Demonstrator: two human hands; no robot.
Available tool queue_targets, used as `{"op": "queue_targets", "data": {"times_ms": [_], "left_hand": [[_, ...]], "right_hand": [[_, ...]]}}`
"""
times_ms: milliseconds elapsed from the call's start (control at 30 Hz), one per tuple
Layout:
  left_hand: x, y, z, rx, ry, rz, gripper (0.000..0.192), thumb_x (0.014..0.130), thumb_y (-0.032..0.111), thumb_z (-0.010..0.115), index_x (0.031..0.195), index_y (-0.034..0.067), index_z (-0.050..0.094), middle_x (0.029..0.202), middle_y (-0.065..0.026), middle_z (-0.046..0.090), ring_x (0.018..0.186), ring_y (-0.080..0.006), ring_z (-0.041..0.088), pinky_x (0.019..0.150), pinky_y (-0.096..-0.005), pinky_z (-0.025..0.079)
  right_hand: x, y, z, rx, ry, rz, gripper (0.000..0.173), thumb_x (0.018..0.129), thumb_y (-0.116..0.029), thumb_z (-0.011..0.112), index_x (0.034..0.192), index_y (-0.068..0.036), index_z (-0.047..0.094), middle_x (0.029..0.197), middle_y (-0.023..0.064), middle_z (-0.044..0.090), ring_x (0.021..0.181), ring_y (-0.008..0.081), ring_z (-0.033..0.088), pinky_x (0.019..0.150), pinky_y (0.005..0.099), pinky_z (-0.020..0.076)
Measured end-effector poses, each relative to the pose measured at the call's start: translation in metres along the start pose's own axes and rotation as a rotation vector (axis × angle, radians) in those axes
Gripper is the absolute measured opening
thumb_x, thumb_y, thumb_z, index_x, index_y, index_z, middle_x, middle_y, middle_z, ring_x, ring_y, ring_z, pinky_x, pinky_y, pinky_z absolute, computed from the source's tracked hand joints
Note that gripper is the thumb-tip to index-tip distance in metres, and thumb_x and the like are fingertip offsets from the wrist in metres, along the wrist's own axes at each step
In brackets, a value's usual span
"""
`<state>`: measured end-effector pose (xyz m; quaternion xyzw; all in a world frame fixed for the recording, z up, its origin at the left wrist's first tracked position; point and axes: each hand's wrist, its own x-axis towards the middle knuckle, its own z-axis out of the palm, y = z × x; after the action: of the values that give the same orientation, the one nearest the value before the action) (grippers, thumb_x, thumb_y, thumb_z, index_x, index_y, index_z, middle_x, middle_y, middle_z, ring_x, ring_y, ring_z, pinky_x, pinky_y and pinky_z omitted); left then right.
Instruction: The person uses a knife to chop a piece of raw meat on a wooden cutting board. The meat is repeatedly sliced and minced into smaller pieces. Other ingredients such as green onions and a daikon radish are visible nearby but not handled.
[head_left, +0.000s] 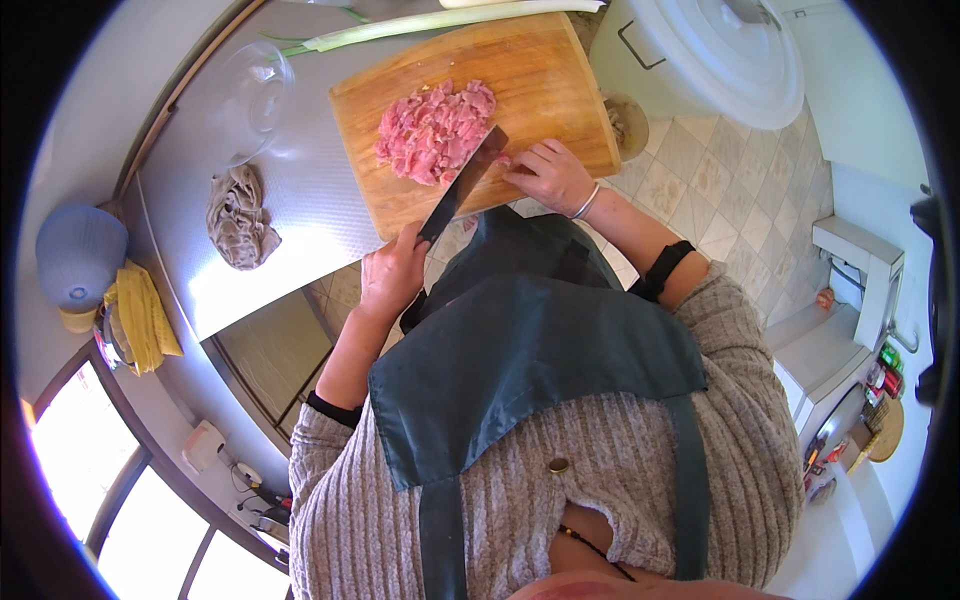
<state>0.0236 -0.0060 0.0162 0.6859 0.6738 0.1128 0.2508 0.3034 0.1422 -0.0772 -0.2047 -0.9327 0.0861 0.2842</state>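
My left hand (392, 271) grips the handle of a broad kitchen knife (461, 187), whose dark blade slants up and to the right over a wooden cutting board (555, 82). Left of the blade lies a heap of sliced pink raw meat (431, 135). On the blade's other side, my right hand (553, 176) rests at the board's near edge with bent fingers. Its fingertips hold a small piece of meat (503, 160) close to the blade; the fingers partly cover that piece.
A leek (450, 24) lies behind the board. On the metal counter (315, 217) sit a clear bowl (259, 101) and a crumpled cloth (240, 217). A large lidded white bin (712, 60) stands at the right, near a small container (626, 124) beside the board.
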Motion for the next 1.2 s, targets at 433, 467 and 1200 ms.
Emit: {"op": "queue_targets", "data": {"times_ms": [433,467,1200], "left_hand": [[-0.024,0.015,0.009,0.131,0.040,-0.072,0.030,0.089,0.015,0.065,0.119,0.010,0.059,0.082,-0.0127,0.071,0.069,-0.0343,0.069,0.059,-0.0455,0.054],[-0.026,0.016,0.009,0.144,0.021,-0.119,0.030,0.089,0.015,0.066,0.118,0.010,0.059,0.082,-0.0122,0.071,0.068,-0.0338,0.069,0.058,-0.0451,0.054],[-0.020,0.044,0.031,0.285,0.150,-0.121,0.021,0.090,0.013,0.064,0.111,0.013,0.061,0.078,-0.0085,0.068,0.061,-0.0295,0.067,0.051,-0.0417,0.053]], "right_hand": [[-0.004,0.001,0.004,-0.030,0.034,0.108,0.026,0.076,-0.016,0.068,0.101,-0.018,0.074,0.079,-0.0001,0.051,0.076,0.0176,0.054,0.072,0.0324,0.0402],[-0.004,0.002,0.003,-0.022,0.031,0.101,0.025,0.076,-0.017,0.068,0.101,-0.017,0.074,0.079,-0.0002,0.051,0.076,0.0176,0.054,0.072,0.0325,0.0400],[0.002,0.015,0.002,-0.138,-0.092,-0.093,0.021,0.075,-0.017,0.059,0.092,-0.011,0.069,0.085,0.0006,0.056,0.082,0.0175,0.055,0.078,0.0341,0.0420]]}}
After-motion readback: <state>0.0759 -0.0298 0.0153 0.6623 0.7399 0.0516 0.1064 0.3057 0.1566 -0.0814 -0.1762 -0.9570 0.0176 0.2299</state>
